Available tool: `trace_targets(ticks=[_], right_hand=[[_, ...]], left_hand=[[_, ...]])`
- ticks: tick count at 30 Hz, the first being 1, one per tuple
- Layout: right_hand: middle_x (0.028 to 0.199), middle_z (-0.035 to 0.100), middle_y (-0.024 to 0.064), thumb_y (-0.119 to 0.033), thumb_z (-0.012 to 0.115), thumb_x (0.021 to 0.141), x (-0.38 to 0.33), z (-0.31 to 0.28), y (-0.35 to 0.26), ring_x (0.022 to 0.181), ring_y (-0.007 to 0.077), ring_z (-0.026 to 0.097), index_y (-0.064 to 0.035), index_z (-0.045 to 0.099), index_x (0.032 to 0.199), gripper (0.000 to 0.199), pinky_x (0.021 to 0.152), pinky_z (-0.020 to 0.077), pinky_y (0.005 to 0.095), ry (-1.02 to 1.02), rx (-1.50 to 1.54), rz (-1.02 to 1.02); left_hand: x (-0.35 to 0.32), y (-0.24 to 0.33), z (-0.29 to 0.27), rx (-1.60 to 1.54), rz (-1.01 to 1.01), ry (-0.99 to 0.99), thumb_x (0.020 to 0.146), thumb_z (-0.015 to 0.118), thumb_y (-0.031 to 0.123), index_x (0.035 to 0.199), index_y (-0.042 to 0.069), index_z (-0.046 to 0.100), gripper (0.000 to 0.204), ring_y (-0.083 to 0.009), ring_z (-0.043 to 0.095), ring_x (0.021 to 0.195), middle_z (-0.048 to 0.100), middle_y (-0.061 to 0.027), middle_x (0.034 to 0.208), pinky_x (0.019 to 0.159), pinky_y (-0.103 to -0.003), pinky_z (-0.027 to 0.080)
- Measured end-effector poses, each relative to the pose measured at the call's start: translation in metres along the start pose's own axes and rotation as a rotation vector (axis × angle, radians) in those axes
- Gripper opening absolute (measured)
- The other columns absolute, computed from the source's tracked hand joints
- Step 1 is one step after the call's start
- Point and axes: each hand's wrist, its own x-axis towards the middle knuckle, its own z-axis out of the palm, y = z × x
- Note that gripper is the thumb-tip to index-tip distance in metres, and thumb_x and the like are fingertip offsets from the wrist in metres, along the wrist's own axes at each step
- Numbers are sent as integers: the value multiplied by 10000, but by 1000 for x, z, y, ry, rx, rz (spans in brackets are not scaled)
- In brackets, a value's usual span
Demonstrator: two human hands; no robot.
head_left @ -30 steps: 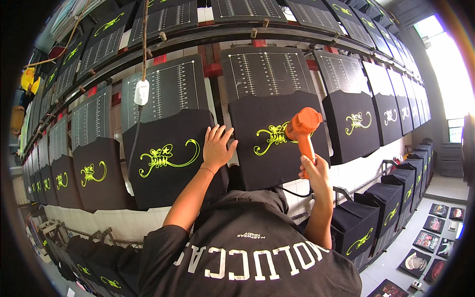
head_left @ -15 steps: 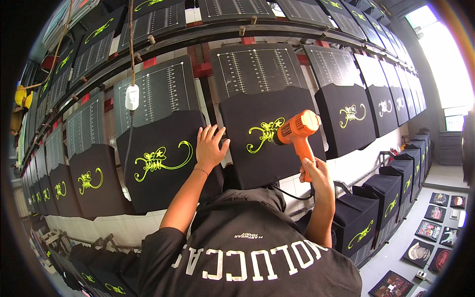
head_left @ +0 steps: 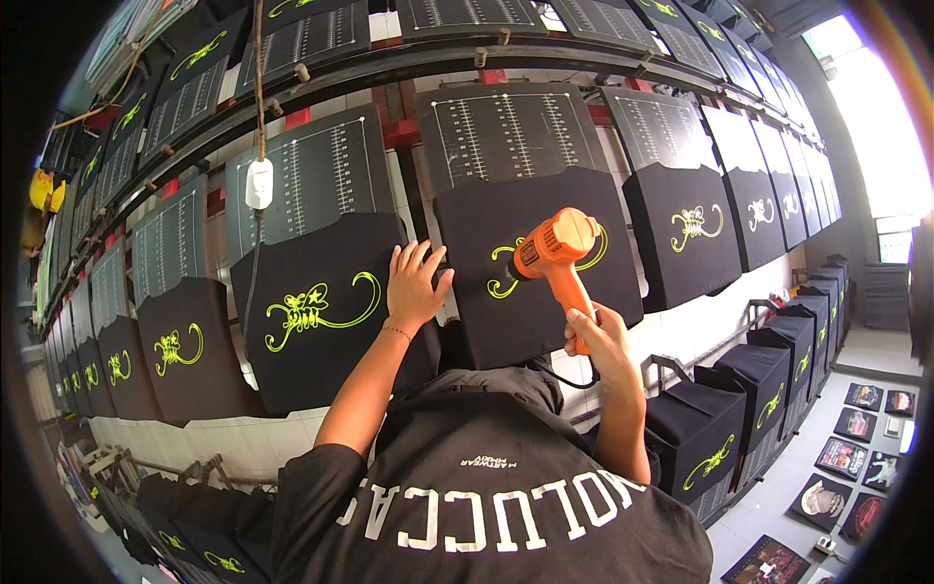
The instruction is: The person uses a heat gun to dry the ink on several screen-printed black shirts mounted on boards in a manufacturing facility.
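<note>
My right hand [head_left: 603,343] is wrapped round the handle of an orange heat gun [head_left: 562,253]. Its dark nozzle points left over a black garment panel [head_left: 506,331] on a flat board, and its body hides the middle of that panel's neon-yellow scroll print. With fingers stretched and slightly spread, my left hand [head_left: 416,290] rests at the right edge of the neighbouring black panel [head_left: 321,375], holding nothing. That panel bears the same yellow print [head_left: 309,308], fully visible. A dark cord runs from the gun's handle down behind my body.
More printed panels on boards [head_left: 686,224] line both sides in rows. A dark rail [head_left: 389,66] crosses behind them. A white plug connector [head_left: 259,185] hangs on a cord at the left. Covered boards [head_left: 696,433] stand at lower right, near printed sample sheets [head_left: 842,453] on the floor.
The heat gun and my right hand have shifted left, so the nozzle now covers the middle of the print and its right curl shows. My left hand has hardly moved.
</note>
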Motion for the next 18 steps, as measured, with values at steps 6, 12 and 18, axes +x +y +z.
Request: trace_targets(ticks=[6, 12, 18], right_hand=[[753, 589, 21, -234, 668, 943, 1, 6, -2, 594, 80, 593, 40, 606, 1047, 299, 555, 499, 222, 12, -49, 14], [745, 576, 15, -244, 666, 947, -3, 2, 3, 590, 76, 586, 45, 602, 1042, 311, 554, 498, 227, 9, -83, -12], [751, 581, 18, -238, 666, 941, -12, 5, 6, 592, 76, 588, 42, 602, 1024, 299, 561, 504, 230, 5, -103, -6]], left_hand=[[-1, -2, 1, -18, 0, 6, 985, 492, 426, 1294, 134, 630, 447, -326, 453, 1337, 571, -132, 1348, 1179, -506, 244], [-1, -2, 1, -29, -5, 12, 979, 498, 407, 1286, 135, 638, 434, -325, 463, 1330, 575, -133, 1349, 1177, -506, 250], [-1, 0, -2, -40, 7, 21, 957, 539, 350, 1281, 141, 645, 400, -325, 467, 1326, 580, -135, 1345, 1173, -507, 261]])
